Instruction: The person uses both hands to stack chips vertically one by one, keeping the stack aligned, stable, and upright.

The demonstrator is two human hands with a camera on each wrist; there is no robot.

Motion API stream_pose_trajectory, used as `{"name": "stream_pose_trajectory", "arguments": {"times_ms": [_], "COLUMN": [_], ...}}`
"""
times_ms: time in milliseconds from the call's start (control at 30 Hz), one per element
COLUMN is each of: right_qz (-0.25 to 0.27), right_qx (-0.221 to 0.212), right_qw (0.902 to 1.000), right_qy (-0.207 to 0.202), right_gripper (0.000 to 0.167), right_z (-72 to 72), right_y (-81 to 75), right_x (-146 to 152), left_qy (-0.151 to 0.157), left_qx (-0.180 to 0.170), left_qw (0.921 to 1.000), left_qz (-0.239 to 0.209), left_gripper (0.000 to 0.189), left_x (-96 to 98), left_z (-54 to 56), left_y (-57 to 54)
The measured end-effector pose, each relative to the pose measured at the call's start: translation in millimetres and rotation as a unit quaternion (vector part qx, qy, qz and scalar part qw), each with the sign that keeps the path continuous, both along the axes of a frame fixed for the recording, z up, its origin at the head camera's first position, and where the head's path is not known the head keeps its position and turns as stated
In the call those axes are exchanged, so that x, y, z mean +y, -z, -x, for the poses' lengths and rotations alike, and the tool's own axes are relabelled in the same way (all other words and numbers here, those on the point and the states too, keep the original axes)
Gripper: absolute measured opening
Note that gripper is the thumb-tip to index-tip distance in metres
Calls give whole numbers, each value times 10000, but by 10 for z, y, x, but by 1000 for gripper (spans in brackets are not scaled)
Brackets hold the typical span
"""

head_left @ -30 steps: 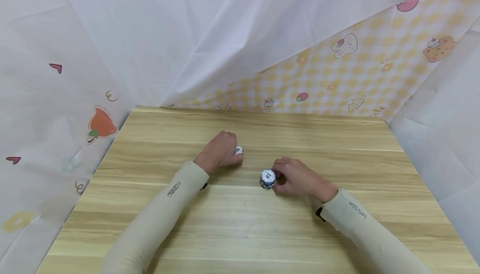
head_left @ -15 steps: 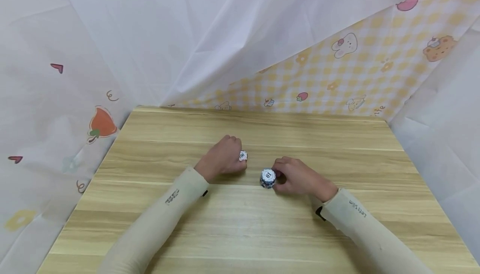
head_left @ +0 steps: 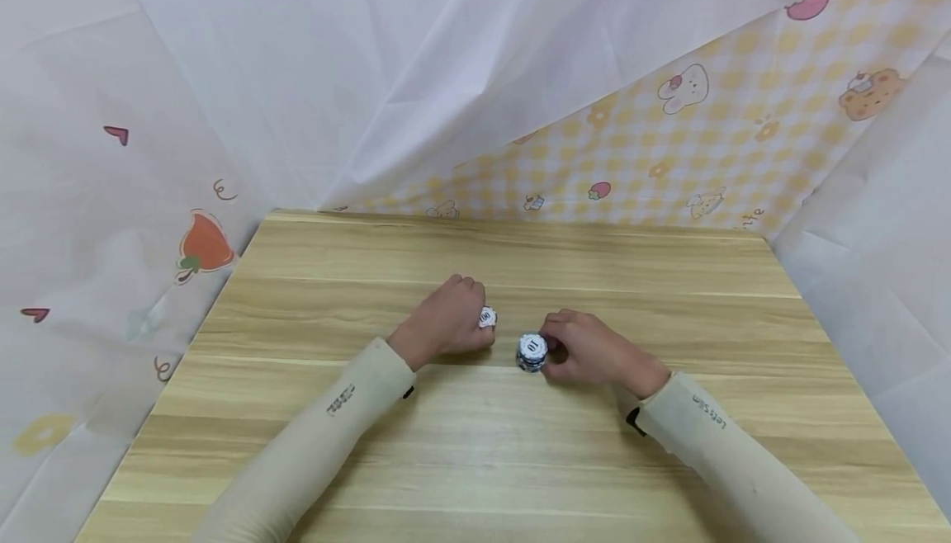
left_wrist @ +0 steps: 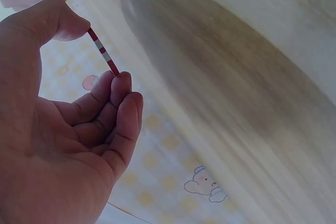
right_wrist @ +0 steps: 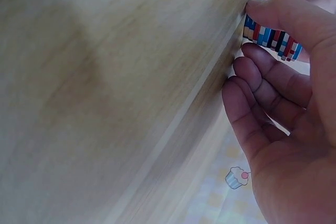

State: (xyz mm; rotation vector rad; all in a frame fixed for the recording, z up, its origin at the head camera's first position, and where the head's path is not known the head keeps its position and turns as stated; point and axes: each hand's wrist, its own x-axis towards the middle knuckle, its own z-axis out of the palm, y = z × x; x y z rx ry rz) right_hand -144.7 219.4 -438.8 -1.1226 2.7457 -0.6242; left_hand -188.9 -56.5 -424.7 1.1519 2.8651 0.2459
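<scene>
My left hand (head_left: 449, 318) pinches one poker chip (head_left: 487, 317), marked 100 on its white face. In the left wrist view its red and white edge (left_wrist: 104, 52) shows between thumb and fingertips. Just to the right, a stack of poker chips (head_left: 532, 353) stands upright on the table, a chip marked 10 on top. My right hand (head_left: 592, 350) holds that stack from its right side, thumb at the front and index finger behind. Blue, red, white and black edges of the stack (right_wrist: 269, 36) show in the right wrist view, slightly uneven.
The wooden table (head_left: 475, 452) ends at a back edge against a yellow checked cloth (head_left: 631, 163). White sheets (head_left: 67, 196) hang at the left and right sides. Both forearms wear pale sleeves (head_left: 319, 427).
My left hand has moved right and toward the front with its chip, closing in on the stack. The right hand and the stack have stayed in place.
</scene>
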Motion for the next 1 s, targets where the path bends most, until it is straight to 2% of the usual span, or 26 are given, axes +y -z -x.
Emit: {"name": "stream_pose_trajectory", "arguments": {"times_ms": [467,833,1000], "right_qz": [45,54,11], "right_qx": [5,-8,8], "right_qw": [10000,10000,10000], "right_qy": [8,13,16], "right_gripper": [20,20,20], "right_z": [13,9,15], "right_y": [14,28,41], "right_x": [16,14,14], "left_qy": [110,97,133], "left_qx": [169,-21,1], "left_qw": [9997,9998,9998], "left_qz": [-160,-174,-156], "left_gripper": [25,23,26], "left_x": [54,91,104], "left_z": [-75,-133,-150], "left_y": [-64,-123,-143]}}
